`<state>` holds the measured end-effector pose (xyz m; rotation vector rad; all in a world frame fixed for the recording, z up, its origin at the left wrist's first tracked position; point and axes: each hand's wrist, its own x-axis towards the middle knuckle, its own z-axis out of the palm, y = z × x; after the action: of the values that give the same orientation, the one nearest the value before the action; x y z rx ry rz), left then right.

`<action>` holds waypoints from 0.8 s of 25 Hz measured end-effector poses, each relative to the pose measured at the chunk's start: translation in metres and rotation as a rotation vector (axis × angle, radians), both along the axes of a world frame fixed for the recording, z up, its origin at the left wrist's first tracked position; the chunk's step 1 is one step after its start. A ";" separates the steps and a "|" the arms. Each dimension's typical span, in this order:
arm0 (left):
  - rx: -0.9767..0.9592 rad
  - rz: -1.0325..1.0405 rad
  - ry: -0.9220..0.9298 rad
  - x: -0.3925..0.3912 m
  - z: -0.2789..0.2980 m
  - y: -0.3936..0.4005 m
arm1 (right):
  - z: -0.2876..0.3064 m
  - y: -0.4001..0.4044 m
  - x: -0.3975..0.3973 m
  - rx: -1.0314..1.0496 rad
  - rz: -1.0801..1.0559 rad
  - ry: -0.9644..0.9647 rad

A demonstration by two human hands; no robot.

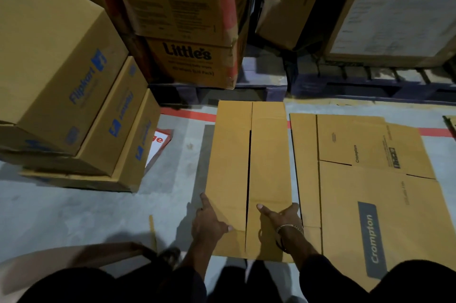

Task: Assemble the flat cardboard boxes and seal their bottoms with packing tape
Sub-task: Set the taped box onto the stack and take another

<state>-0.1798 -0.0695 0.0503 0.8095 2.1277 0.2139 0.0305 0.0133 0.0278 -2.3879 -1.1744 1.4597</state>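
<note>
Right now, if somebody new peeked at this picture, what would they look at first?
Probably the plain brown box in the middle of the floor, with a dark slit between its two flaps, and the left hand and right hand pressing on its near end. Next, the flat Crompton cardboard lying on the floor to its right, and the stack of Flipkart boxes on the left.
</note>
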 end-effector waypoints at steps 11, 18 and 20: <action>0.148 0.278 -0.456 -0.036 -0.037 -0.006 | 0.007 0.002 -0.003 0.009 -0.029 -0.065; 0.171 0.403 -0.430 -0.025 -0.032 0.012 | 0.014 0.001 -0.001 0.056 -0.070 0.036; 0.173 0.380 -0.432 -0.023 -0.017 0.018 | 0.032 0.006 0.000 0.024 -0.112 0.107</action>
<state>-0.2027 -0.0519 0.0337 0.3970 1.8445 0.7146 0.0304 0.0197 0.0596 -2.2878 -1.0112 1.5084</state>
